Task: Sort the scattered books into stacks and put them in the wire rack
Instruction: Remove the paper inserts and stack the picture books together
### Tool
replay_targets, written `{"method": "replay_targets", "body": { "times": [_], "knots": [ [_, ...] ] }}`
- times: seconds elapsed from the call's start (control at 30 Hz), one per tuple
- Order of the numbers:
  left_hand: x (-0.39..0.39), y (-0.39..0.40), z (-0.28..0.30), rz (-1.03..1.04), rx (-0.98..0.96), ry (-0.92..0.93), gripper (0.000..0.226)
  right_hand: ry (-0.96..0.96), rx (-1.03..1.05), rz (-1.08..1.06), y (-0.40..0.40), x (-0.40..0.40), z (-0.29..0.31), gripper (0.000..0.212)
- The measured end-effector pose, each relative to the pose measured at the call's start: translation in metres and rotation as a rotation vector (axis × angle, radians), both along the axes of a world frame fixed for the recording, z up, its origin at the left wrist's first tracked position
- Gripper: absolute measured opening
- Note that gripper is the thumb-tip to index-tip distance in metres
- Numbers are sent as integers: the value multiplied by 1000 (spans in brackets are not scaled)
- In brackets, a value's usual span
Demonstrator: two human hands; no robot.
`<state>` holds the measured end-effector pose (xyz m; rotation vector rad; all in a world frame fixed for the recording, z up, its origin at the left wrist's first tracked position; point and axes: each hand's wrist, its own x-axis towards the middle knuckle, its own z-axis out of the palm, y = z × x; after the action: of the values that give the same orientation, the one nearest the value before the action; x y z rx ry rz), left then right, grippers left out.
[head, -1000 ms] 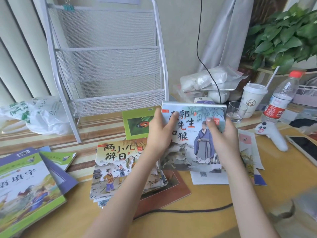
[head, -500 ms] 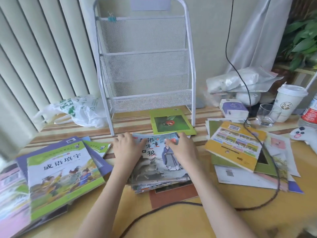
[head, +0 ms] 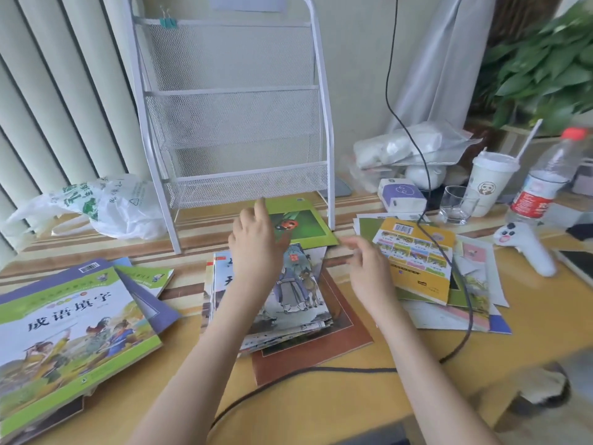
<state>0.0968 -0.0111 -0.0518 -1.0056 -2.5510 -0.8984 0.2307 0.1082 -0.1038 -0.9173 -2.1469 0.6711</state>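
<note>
A stack of thin picture books (head: 298,303) lies at the table's centre on a brown book (head: 324,348). My left hand (head: 256,245) hovers over the stack's far edge, index finger stretched toward a green ladybird book (head: 305,226) that lies at the foot of the white wire rack (head: 237,123). My right hand (head: 365,268) hangs open between the stack and a yellow book (head: 417,261) on a loose pile at the right. Neither hand holds anything. More books (head: 70,329) lie at the left. The rack's shelves hold no books.
A black cable (head: 462,316) runs down from the wall over the right pile and across the table front. A plastic bag (head: 106,207) lies left of the rack. A tissue box (head: 401,194), glass (head: 455,203), cup (head: 487,181), bottle (head: 542,184) and white controller (head: 526,245) crowd the right.
Both hands set the picture book down on the central stack and let go. The left hand has moved up toward the green book, and the right hand has drifted right.
</note>
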Motion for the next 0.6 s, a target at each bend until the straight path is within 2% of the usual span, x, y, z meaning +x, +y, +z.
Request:
{"method": "replay_targets", "body": {
  "times": [0.07,0.17,0.27,0.37,0.43,0.53,0.6],
  "knots": [
    [22,31,7,-262,-31,60,64,5,20,-67,6,17,2,35],
    [62,76,-4,-714,-290,151,63,-68,-12,-270,27,47,5,42],
    [91,113,-31,-927,-476,171,63,-107,-189,-317,48,76,5,48],
    [109,137,-47,-1015,-567,100,90,-85,-181,-365,61,97,6,54],
    [117,144,-50,-1028,-611,163,104,-39,-181,-398,70,109,8,53],
    [125,145,-55,-984,-557,267,102,12,-359,-404,86,124,12,46],
    [124,144,-64,-936,-408,457,93,39,-437,-396,95,133,11,43]
  ]
}}
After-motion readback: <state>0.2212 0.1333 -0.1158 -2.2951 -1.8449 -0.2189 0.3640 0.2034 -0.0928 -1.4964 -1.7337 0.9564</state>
